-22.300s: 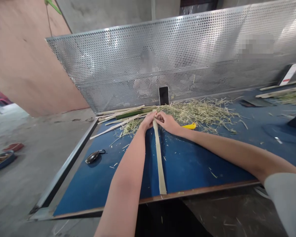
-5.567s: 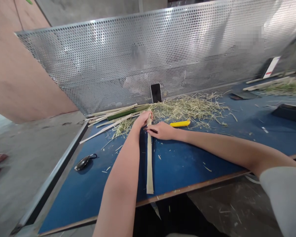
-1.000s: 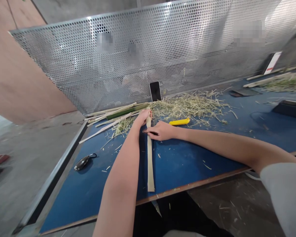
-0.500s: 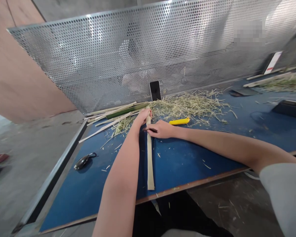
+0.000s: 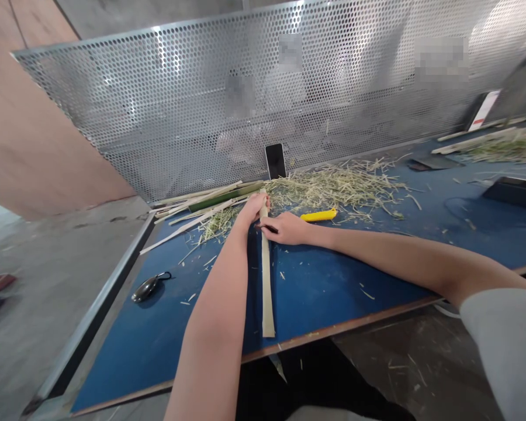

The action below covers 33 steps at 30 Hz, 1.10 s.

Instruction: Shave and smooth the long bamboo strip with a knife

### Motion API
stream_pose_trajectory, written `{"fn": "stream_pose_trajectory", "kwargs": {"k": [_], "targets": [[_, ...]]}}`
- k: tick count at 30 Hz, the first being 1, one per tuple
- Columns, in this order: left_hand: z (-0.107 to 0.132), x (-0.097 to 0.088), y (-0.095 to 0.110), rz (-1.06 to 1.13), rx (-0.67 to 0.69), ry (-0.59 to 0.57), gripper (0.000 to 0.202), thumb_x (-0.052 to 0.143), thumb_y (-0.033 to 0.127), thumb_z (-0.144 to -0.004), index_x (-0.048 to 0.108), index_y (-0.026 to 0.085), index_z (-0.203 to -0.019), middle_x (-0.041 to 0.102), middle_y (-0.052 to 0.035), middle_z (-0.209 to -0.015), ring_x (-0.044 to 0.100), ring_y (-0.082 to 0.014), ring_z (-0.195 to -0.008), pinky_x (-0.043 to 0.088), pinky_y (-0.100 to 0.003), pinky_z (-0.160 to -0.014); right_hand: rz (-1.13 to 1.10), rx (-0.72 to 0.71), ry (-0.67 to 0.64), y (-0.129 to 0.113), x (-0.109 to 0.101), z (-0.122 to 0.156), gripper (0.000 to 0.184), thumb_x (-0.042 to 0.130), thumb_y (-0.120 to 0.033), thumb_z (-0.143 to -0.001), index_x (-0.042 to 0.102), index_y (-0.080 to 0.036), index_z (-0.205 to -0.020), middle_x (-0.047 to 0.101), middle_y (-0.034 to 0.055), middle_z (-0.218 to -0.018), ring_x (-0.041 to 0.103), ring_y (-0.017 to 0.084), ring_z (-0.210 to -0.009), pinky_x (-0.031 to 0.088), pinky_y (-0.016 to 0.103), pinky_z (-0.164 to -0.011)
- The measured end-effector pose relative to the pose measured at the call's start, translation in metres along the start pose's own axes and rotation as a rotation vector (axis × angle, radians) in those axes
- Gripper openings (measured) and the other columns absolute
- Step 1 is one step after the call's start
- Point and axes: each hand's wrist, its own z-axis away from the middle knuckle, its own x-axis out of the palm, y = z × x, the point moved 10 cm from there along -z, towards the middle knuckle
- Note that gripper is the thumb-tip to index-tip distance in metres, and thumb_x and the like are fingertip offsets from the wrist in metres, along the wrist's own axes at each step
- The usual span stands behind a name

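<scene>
A flat, pale bamboo strip (image 5: 267, 292) lies lengthwise on the blue tabletop (image 5: 328, 280), its near end close to the front edge. My left hand (image 5: 256, 206) is closed around the strip near its far end. Just nearer to me, my right hand (image 5: 287, 228) grips a small dark tool (image 5: 269, 228), held across the strip; most of it is hidden by the fingers, so its kind cannot be made out. Right of that hand lies a yellow-handled cutter (image 5: 319, 216). Thin shavings (image 5: 337, 184) are heaped beyond both hands.
Bamboo strips and a green bamboo piece (image 5: 223, 197) lie at the back left. A phone (image 5: 276, 161) leans on the perforated metal screen (image 5: 179, 117). A dark oval object with a clip (image 5: 146, 289) sits at left, a black box (image 5: 515, 193) at right.
My right hand and the dark tool have shifted very slightly away from me along the strip. The left hand and the strip stay in place.
</scene>
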Motion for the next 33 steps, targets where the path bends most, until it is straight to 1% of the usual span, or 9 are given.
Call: {"fn": "stream_pose_trajectory", "kwargs": {"k": [4,11,17,19,22,23,26,28,33], "targets": [[0.004,0.000,0.002,-0.010,0.003,0.004,0.029,0.057,0.017,-0.103,0.055,0.020,-0.074,0.053,0.0024,-0.053,0.046,-0.0107,-0.046,0.037,-0.022,-0.049,-0.007,0.030,0.004,0.004,0.000,0.000,0.028,0.053,-0.034,-0.106,0.073,-0.021,-0.119,0.080,0.0050,-0.090,0.063,0.018,-0.064,0.034,0.031,-0.067],[0.004,0.000,0.001,-0.022,0.002,0.011,0.027,0.059,0.019,-0.103,0.055,0.020,-0.076,0.053,0.0024,-0.053,0.046,-0.0102,-0.044,0.037,-0.021,-0.048,-0.034,0.011,-0.022,0.003,0.000,0.000,0.029,0.050,-0.034,-0.106,0.072,-0.021,-0.119,0.079,0.0050,-0.088,0.063,0.019,-0.066,0.034,0.031,-0.068],[0.002,0.000,0.001,-0.018,0.003,0.026,0.022,0.060,0.025,-0.104,0.060,0.021,-0.082,0.053,0.0024,-0.052,0.049,-0.0131,-0.048,0.042,-0.023,-0.052,0.004,0.027,-0.018,0.003,-0.001,0.001,0.029,0.050,-0.033,-0.106,0.072,-0.020,-0.120,0.079,0.0051,-0.086,0.061,0.019,-0.063,0.032,0.031,-0.066],[0.002,0.000,0.001,-0.018,0.005,0.027,0.023,0.060,0.024,-0.104,0.060,0.021,-0.082,0.053,0.0022,-0.052,0.049,-0.0135,-0.049,0.042,-0.023,-0.053,0.004,-0.010,0.000,-0.001,-0.003,0.003,0.030,0.050,-0.033,-0.106,0.073,-0.020,-0.119,0.080,0.0052,-0.086,0.061,0.018,-0.062,0.033,0.031,-0.066],[0.002,0.001,0.002,-0.018,0.012,0.022,0.028,0.056,0.018,-0.105,0.057,0.020,-0.077,0.052,0.0022,-0.053,0.047,-0.0120,-0.048,0.040,-0.023,-0.054,-0.005,-0.140,-0.013,-0.013,0.000,0.005,0.031,0.050,-0.034,-0.107,0.076,-0.021,-0.117,0.079,0.0041,-0.085,0.061,0.017,-0.063,0.034,0.030,-0.066],[0.002,0.001,0.002,-0.019,0.013,0.020,0.029,0.055,0.015,-0.104,0.056,0.020,-0.076,0.052,0.0024,-0.053,0.046,-0.0114,-0.048,0.039,-0.023,-0.054,0.007,-0.147,-0.015,-0.014,0.001,0.005,0.031,0.050,-0.034,-0.107,0.076,-0.021,-0.116,0.079,0.0041,-0.084,0.061,0.018,-0.063,0.034,0.030,-0.065],[0.002,0.000,0.002,-0.033,0.013,0.014,0.031,0.054,0.014,-0.104,0.056,0.020,-0.074,0.053,0.0023,-0.053,0.046,-0.0113,-0.046,0.037,-0.023,-0.051,0.076,-0.013,0.024,-0.001,-0.001,0.001,0.030,0.050,-0.033,-0.106,0.076,-0.019,-0.114,0.079,0.0060,-0.083,0.062,0.018,-0.063,0.032,0.031,-0.064],[0.001,-0.001,0.001,-0.039,0.011,0.014,0.030,0.056,0.015,-0.104,0.056,0.020,-0.074,0.053,0.0023,-0.053,0.046,-0.0115,-0.046,0.036,-0.023,-0.049,0.080,0.014,0.036,0.002,-0.003,0.000,0.030,0.050,-0.032,-0.106,0.075,-0.018,-0.116,0.080,0.0071,-0.085,0.063,0.019,-0.063,0.033,0.031,-0.064],[-0.003,-0.001,-0.001,-0.022,0.022,0.009,0.032,0.051,0.012,-0.105,0.055,0.019,-0.074,0.051,0.0031,-0.053,0.046,-0.0100,-0.048,0.038,-0.021,-0.052,-0.062,-0.194,-0.018,-0.017,0.000,0.005,0.031,0.050,-0.032,-0.107,0.076,-0.020,-0.118,0.079,0.0036,-0.083,0.063,0.017,-0.065,0.037,0.029,-0.066]]}}
